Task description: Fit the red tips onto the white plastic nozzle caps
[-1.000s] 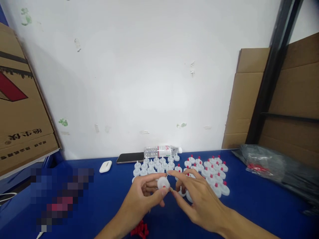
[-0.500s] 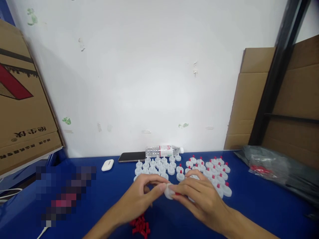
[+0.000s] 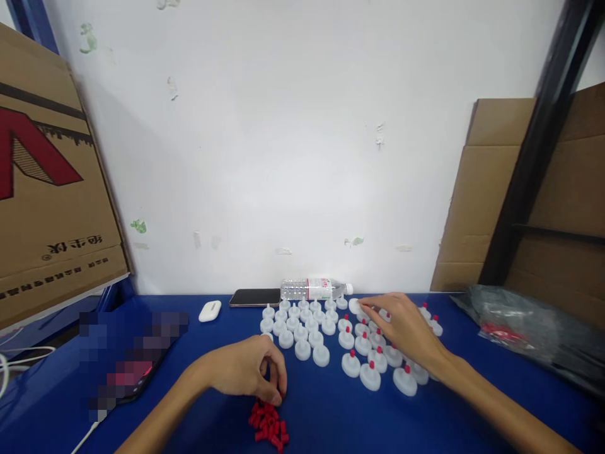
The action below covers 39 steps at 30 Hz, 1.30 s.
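Note:
Over a small pile of red plastic caps (image 3: 268, 424), my left hand (image 3: 250, 372) points downward with thumb and fingers closed at the pile's upper edge. What lies between those fingertips is hidden. My right hand (image 3: 401, 325) reaches to the back of the right-hand group, its thumb and index finger closed on the edge of a white round nozzle lid (image 3: 354, 307). Around and under it stand several white lids with red tips (image 3: 370, 376), some covered by the hand. Left of them is a group of white lids with bare spouts (image 3: 302, 349).
A clear plastic bottle (image 3: 314, 289) lies along the wall beside a dark phone (image 3: 255, 297). A white earbud case (image 3: 210, 311) is left of that. Cardboard boxes (image 3: 57, 189) flank the left, and a plastic bag (image 3: 505, 321) with red pieces lies right.
My hands were together at the centre around a white lid with a red tip. They have separated: left down to the red caps, right back among the lids. The view shifted slightly.

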Each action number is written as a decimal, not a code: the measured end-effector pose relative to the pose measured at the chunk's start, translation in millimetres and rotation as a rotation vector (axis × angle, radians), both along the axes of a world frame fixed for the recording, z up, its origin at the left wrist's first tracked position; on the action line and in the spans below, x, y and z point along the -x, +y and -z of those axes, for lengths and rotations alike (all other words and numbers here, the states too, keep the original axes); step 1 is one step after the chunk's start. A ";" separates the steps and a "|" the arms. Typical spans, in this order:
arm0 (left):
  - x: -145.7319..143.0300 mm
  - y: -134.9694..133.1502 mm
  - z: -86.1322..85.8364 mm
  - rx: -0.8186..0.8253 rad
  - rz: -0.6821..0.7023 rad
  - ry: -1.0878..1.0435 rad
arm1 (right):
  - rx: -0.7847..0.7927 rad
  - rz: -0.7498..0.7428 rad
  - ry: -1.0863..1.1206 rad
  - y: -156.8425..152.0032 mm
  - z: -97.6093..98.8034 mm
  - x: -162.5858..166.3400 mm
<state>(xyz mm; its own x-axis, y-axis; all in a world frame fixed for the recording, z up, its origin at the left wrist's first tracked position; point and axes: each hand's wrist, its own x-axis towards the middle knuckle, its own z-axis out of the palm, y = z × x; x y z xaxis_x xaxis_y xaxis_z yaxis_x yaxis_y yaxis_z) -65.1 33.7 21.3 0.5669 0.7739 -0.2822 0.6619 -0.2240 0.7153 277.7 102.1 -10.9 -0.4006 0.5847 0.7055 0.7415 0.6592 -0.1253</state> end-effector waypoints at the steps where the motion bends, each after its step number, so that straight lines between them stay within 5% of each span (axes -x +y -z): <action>1: -0.7 -0.1 -0.1 -0.003 -0.004 -0.002 | 0.023 0.006 -0.016 2.0 2.2 -0.4; 9: -6.9 -1.6 2.7 -0.059 -0.040 -0.015 | 0.115 0.032 -0.123 6.6 -6.9 0.2; 18: -7.9 -2.8 3.5 -0.104 -0.057 -0.044 | 0.308 -0.119 -0.417 45.0 -22.9 17.3; 25: -13.8 -3.7 -0.7 -0.201 -0.165 -0.181 | 0.368 -0.092 -0.424 56.5 -28.5 16.7; 32: -17.0 -1.1 5.7 -0.357 -0.283 -0.297 | 0.346 -0.115 -0.354 51.0 -19.1 29.8; 39: -19.5 10.5 -13.0 -0.638 -0.297 -0.244 | 0.249 -0.159 -0.279 11.9 -54.1 21.5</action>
<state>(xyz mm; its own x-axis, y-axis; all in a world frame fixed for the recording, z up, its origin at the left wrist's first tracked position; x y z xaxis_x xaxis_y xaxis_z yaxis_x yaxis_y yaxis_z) -45.6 44.2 34.3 0.2975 0.8757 0.3804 0.5981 -0.4815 0.6406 256.2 114.0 43.2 -0.6559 0.6393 0.4013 0.6606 0.7434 -0.1044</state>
